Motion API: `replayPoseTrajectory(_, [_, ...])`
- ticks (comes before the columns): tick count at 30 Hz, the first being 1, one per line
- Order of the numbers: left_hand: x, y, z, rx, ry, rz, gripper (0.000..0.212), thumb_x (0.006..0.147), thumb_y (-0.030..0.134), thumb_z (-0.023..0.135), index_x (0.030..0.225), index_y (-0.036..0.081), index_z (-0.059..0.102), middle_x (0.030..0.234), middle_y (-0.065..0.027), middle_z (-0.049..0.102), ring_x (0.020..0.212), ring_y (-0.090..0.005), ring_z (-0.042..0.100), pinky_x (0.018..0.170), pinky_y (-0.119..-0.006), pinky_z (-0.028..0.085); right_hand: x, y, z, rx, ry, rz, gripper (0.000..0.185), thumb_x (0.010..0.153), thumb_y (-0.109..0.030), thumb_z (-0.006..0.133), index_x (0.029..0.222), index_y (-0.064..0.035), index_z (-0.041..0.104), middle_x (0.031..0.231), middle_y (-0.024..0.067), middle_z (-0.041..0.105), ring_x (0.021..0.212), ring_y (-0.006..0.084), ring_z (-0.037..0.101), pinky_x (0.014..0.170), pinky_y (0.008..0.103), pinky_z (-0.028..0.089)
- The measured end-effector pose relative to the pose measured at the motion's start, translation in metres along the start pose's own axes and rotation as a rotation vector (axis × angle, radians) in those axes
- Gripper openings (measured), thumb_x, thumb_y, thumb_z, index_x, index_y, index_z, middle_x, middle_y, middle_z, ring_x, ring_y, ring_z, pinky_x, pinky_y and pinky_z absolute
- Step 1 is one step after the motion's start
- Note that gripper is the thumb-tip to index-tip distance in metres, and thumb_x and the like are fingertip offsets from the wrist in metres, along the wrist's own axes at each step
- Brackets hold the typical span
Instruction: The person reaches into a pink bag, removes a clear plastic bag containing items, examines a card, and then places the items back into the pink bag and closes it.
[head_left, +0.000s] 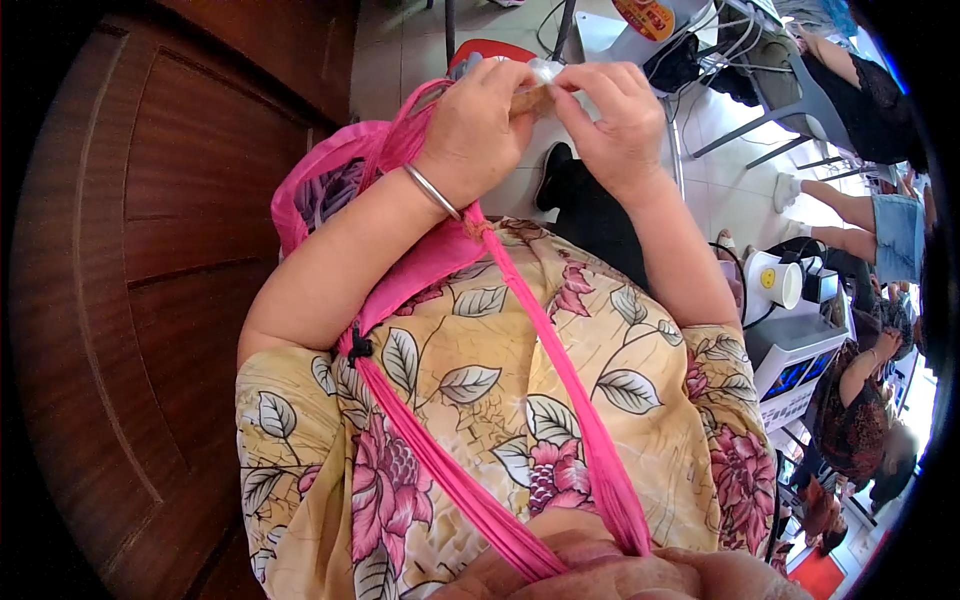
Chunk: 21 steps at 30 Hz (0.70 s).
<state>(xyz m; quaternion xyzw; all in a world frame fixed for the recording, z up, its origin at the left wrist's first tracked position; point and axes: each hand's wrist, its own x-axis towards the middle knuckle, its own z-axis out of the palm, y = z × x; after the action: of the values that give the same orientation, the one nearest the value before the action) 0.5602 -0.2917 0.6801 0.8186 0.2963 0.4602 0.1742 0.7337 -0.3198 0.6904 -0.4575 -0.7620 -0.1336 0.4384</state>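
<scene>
Both hands meet high in the view, before my chest. My left hand (476, 131), with a silver bangle (431, 191) on its wrist, has its fingers closed round a brownish thing in thin clear plastic (529, 102); what it is cannot be told. Thumb and forefinger of my right hand (616, 127) pinch the whitish gathered plastic (547, 70) at its top. A pink cloth bag (289, 199) hangs from straps round my neck, beneath my left forearm. Inside its opening shows dark purple folded material (330, 187).
A dark wooden panelled door or cabinet (195, 165) stands close on the left. At right are a chair (795, 109), trailing cables, a white cup (782, 285) and an electronic device with a lit display (799, 375). Several other people are farther right.
</scene>
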Motion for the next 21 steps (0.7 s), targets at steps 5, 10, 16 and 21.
replayPoseTrajectory(5, [0.000,-0.011,-0.006,0.142,0.085,-0.035,0.025,0.072,0.006,0.068,0.094,0.003,0.057,0.078,-0.0127,0.059,0.072,-0.0318,0.060,0.065,-0.035,0.049,-0.008,0.007,0.001,0.028,0.044,0.440,0.006,0.077,-0.013,0.065,0.077,-0.0090,0.060,0.074,0.0039,0.062,0.068,0.0225,0.060,0.057,0.0319,0.047])
replayPoseTrajectory(10, [-0.004,-0.028,-0.008,-0.466,-0.013,-0.596,0.014,0.079,0.002,0.065,0.091,0.002,0.057,0.086,-0.0039,0.063,0.070,-0.0132,0.063,0.065,-0.025,0.051,-0.029,0.060,0.004,1.323,0.279,1.174,0.010,0.084,-0.004,0.052,0.088,0.0048,0.052,0.083,0.0149,0.056,0.074,0.0252,0.059,0.074,0.0527,0.055])
replayPoseTrajectory(16, [-0.006,-0.038,-0.007,-1.123,-0.191,-0.895,0.018,0.083,0.005,0.064,0.100,0.001,0.058,0.090,-0.0068,0.064,0.076,-0.0161,0.063,0.073,-0.027,0.054,-0.024,0.079,-0.002,1.622,0.405,1.219,0.016,0.085,-0.007,0.049,0.095,0.0040,0.053,0.088,0.0132,0.057,0.083,0.0241,0.056,0.090,0.0506,0.045])
replayPoseTrajectory(21, [-0.007,-0.043,0.005,-1.408,-0.136,-0.907,0.027,0.084,0.004,0.061,0.110,-0.001,0.056,0.100,-0.0113,0.063,0.090,-0.0192,0.063,0.081,-0.030,0.053,-0.013,0.112,-0.033,1.789,0.362,1.043,0.019,0.088,-0.011,0.049,0.099,0.0043,0.053,0.094,0.0135,0.059,0.086,0.0252,0.057,0.090,0.0418,0.044])
